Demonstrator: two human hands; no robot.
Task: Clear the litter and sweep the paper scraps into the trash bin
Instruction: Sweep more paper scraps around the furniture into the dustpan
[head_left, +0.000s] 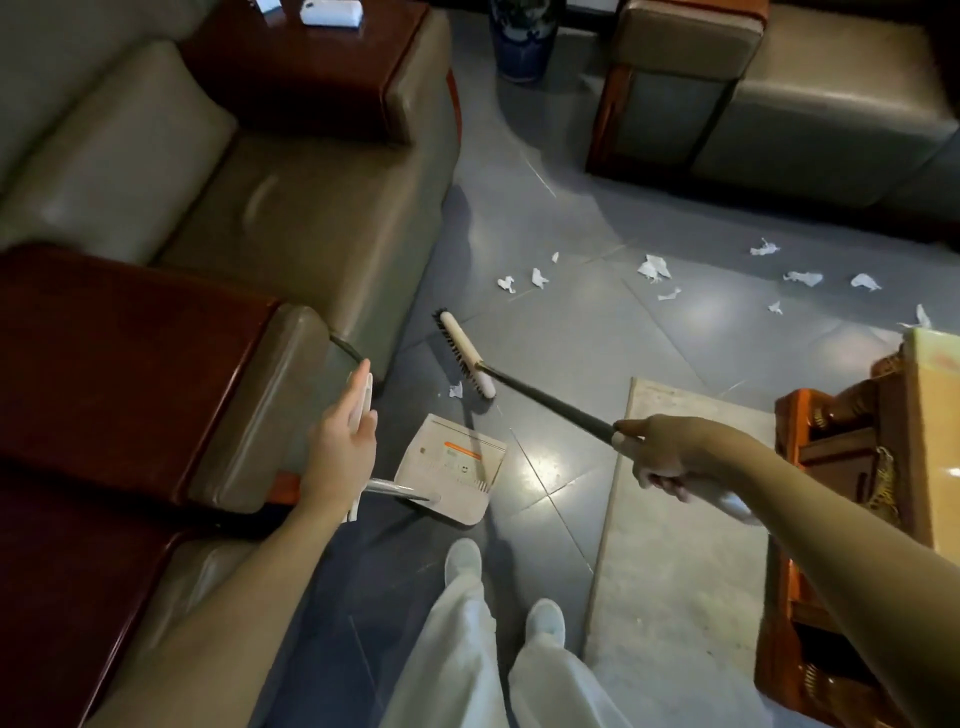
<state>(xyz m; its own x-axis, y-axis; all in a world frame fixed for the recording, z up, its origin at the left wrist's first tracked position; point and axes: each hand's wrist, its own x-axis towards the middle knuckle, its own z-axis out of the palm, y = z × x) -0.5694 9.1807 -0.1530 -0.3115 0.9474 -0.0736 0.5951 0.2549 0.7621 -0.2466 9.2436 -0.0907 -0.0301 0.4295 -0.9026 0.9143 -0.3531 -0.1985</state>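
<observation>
My right hand (660, 457) grips the dark handle of a broom. Its cream head (465, 353) with dark bristles rests on the grey tile floor beside the sofa. One small white paper scrap (455, 389) lies just left of the bristles. My left hand (340, 441) holds the white upright handle of a beige dustpan (452, 467), which stands on the floor close in front of my feet. Several more paper scraps (653, 267) lie scattered farther out, from the floor's middle toward the right. No trash bin is in view.
A grey sofa (291, 223) with dark red wooden armrest tops runs along the left, and another sofa (831, 119) stands at the back right. A carved wooden table (841, 457) and a pale rug (675, 519) are on the right. A blue-and-white vase (522, 36) stands at the back.
</observation>
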